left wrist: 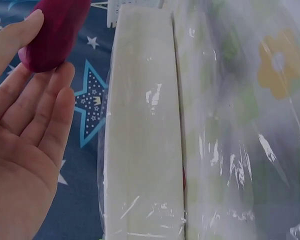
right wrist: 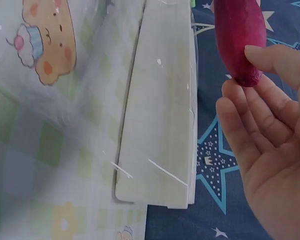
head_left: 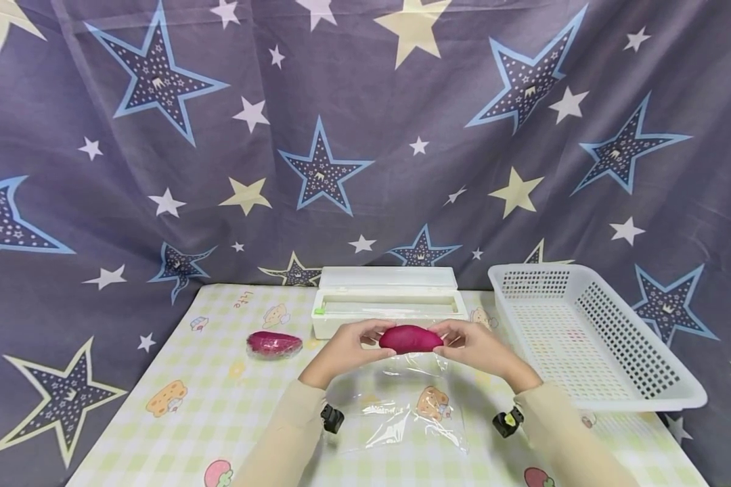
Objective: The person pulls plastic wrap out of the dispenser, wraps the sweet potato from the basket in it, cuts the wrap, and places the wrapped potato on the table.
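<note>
Both hands hold a purple-red sweet potato (head_left: pixel 411 339) by its two ends, above the table in front of a white box. The left hand (head_left: pixel 348 350) pinches one end between thumb and fingers; in the left wrist view the thumb lies on top of the sweet potato (left wrist: pixel 55 35). At the other end, the right hand (head_left: pixel 476 348) pinches with thumb and fingertips, as the right wrist view shows on the sweet potato (right wrist: pixel 240 40). Below the hands, a sheet of clear plastic film (head_left: pixel 396 419) spreads from the box over the tablecloth.
The white film dispenser box (head_left: pixel 390 314) stands at the back with its lid raised. To its left lies a second sweet potato (head_left: pixel 274 344) wrapped in clear film. A white perforated basket (head_left: pixel 591 338) sits at the right. A star-patterned cloth (head_left: pixel 365 169) hangs behind the checked tablecloth (head_left: pixel 183 433).
</note>
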Tool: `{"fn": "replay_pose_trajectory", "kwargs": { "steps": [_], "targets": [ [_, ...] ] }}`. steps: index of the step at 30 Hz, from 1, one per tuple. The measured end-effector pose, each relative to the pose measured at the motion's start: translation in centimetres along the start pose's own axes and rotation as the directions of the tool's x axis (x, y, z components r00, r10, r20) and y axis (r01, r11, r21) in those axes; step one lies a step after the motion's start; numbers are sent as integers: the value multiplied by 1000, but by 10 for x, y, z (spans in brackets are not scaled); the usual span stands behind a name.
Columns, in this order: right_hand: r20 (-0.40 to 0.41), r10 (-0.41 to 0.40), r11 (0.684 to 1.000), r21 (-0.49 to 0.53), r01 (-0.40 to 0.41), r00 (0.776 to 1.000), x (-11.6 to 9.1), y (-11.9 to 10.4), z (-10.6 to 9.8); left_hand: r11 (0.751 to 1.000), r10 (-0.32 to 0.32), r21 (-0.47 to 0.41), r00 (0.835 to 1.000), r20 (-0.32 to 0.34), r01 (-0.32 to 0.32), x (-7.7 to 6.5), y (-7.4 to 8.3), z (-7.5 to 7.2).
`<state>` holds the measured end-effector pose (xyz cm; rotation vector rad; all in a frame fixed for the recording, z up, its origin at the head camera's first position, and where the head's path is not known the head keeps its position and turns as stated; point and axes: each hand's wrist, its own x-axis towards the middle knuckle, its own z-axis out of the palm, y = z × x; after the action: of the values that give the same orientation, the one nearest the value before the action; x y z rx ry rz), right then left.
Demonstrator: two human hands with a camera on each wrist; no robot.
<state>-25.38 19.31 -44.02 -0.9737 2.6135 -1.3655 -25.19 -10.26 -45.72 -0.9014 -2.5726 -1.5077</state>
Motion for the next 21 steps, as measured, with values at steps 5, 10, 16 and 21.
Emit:
{"fn": "replay_pose_trajectory", "kwargs": {
  "steps": [5, 10, 16, 21],
  "targets": [
    [9, -46, 999, 8, 46, 999, -1, 0, 9, 1000, 1, -2, 1000, 23, -1, -8, -3, -2],
    [27, -44, 999, 18, 43, 999, -3, 2, 17, 1000, -17, -3, 998, 54, 17, -14, -5, -1],
    [61, 2, 1000, 28, -4, 998, -9, 1, 26, 999, -19, 43, 997, 78, 16, -25, -6, 2],
    [78, 0, 999, 36, -3, 997, -14, 5, 36, 998, -27, 63, 994, 104, 20, -31, -9, 4]
  ]
}}
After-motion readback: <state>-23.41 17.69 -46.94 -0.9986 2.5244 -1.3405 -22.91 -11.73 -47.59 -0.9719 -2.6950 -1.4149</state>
